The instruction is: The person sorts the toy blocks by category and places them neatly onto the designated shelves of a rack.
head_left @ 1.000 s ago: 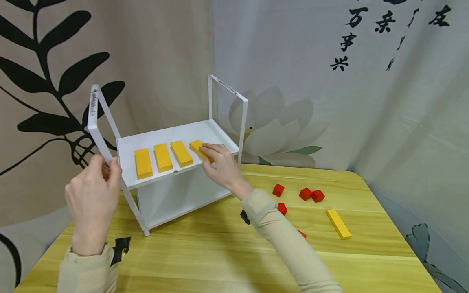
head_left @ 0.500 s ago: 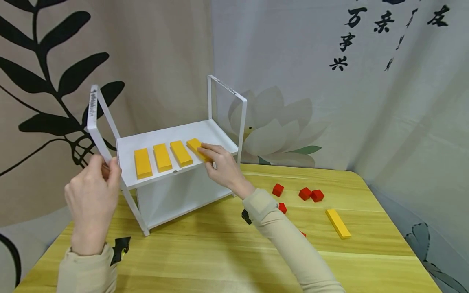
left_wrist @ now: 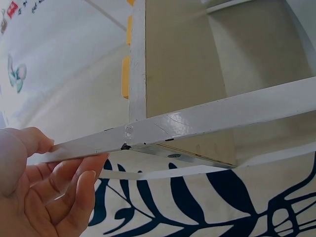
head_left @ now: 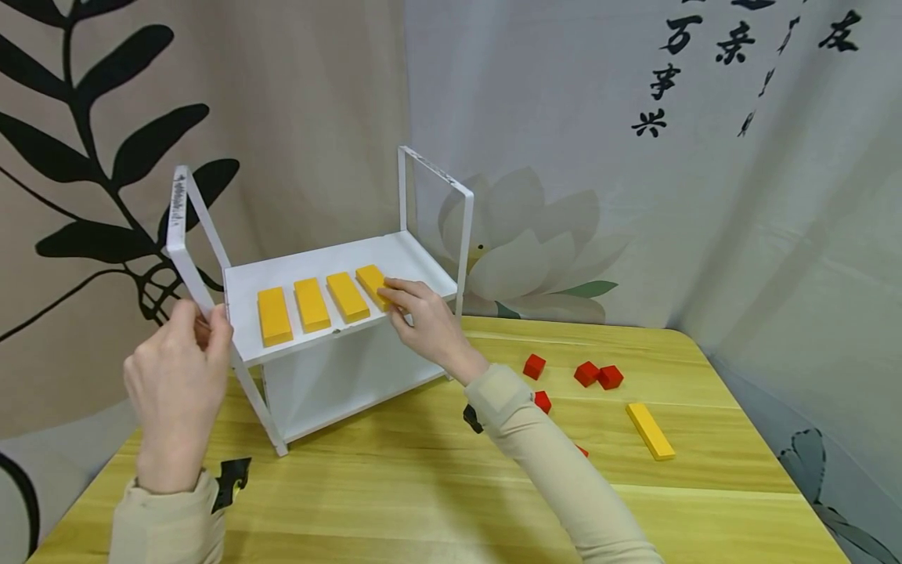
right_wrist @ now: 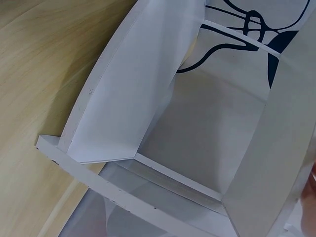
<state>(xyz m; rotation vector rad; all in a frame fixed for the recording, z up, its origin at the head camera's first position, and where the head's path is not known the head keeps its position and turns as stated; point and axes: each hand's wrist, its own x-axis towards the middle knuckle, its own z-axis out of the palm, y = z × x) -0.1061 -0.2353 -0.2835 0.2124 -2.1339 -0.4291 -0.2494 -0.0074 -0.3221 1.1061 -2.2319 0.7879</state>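
Note:
A white two-tier rack [head_left: 317, 254] stands on the wooden table, with several yellow blocks in a row on its upper shelf. My left hand [head_left: 182, 384] grips the rack's front left post, thumb on one side and fingers on the other, as the left wrist view shows close up on the post [left_wrist: 197, 116]. At the right end of the row, my right hand [head_left: 430, 325] holds the near end of a yellow block [head_left: 370, 279] between fingers and thumb. In the right wrist view only a bit of that hand [right_wrist: 309, 202] shows beyond the rack's shelf.
Several red cubes [head_left: 587, 374] lie on the table [head_left: 395, 501] right of the rack, one partly hidden by the right sleeve. Another yellow block [head_left: 651, 432] lies farther right. Printed curtains [head_left: 535, 94] hang behind the table.
My right hand has shifted the rightmost yellow block slightly left on the shelf and turned it closer in line with its neighbours. My left hand stays on the post.

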